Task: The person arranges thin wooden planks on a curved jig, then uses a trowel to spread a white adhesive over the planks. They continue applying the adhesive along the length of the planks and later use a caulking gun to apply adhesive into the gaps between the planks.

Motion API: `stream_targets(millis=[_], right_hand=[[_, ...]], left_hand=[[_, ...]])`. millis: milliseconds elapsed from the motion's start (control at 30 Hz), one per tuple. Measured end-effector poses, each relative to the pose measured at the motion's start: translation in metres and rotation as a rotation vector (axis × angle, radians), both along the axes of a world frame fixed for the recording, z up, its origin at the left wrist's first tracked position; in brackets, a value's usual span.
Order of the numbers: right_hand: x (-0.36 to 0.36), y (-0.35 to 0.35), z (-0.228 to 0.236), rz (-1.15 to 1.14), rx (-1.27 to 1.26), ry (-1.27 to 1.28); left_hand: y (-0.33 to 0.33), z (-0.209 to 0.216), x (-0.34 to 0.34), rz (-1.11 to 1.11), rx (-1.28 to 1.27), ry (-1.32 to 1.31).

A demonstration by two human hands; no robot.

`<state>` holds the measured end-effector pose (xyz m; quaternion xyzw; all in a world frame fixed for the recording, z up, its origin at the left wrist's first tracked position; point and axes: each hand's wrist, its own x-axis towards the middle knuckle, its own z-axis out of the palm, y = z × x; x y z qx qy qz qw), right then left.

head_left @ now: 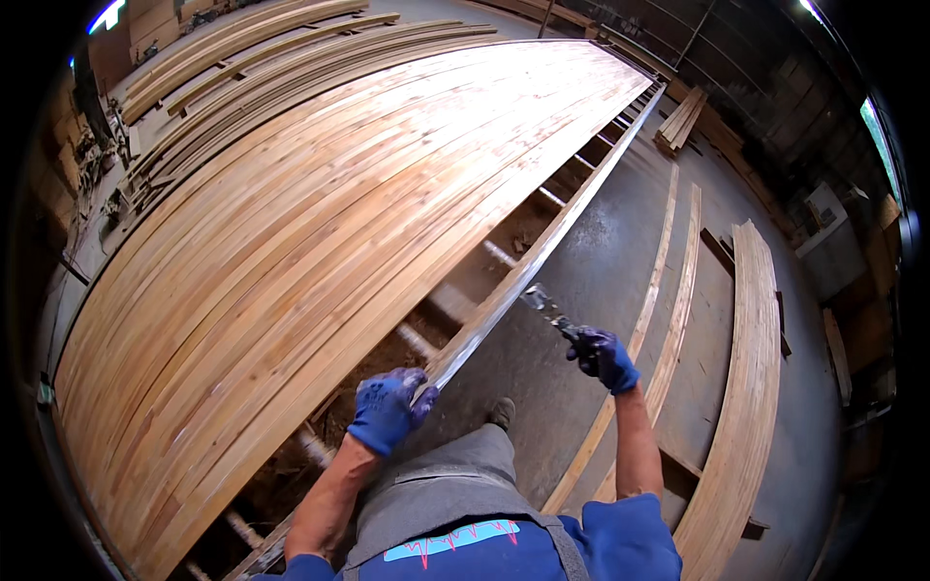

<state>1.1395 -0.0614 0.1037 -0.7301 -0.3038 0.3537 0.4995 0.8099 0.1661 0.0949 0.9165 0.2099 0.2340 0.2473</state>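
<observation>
My left hand (387, 409), in a blue glove with dark purple stains, is closed round the near end of a long narrow board (528, 266). The board's outer edge looks white and shiny, and it runs far back along the side of a wide panel of planks (281, 261). To the right, my right hand (605, 360), gloved alike, grips a short hand tool (552, 312) with a dark, smeared shaft and a pale, blocky head. Its exact kind is unclear. The tool's head is over the floor, just right of the board and apart from it.
Crossbars (417, 339) show in the gap between panel and board. Two thin strips (668, 290) lie at my right, beside a stack of boards (741, 387) on dark supports. More long boards (291, 48) lie beyond the panel. A small bundle of planks (683, 118) rests at the far right.
</observation>
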Motion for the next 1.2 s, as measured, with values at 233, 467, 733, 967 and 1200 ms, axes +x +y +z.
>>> stream_targets(millis=[233,467,733,967,1200], right_hand=[[0.198,-0.019,0.027,-0.065,-0.091,0.129],[0.373,0.082,0.063,0.097,-0.099,0.073],[0.471,0.195,0.042,0.229,-0.269,0.101],[0.520,0.280,0.022,0.559,-0.303,0.109],[0.461,0.366,-0.014,1.083,-0.401,0.163]], left_hand=[[0.019,-0.017,0.203,0.214,-0.005,0.216],[0.058,-0.038,0.348,0.416,0.060,0.244],[0.062,-0.065,0.437,0.494,-0.039,0.093],[0.034,-0.038,0.455,0.882,-0.420,0.079],[0.032,-0.072,0.386,1.487,-0.243,0.448]])
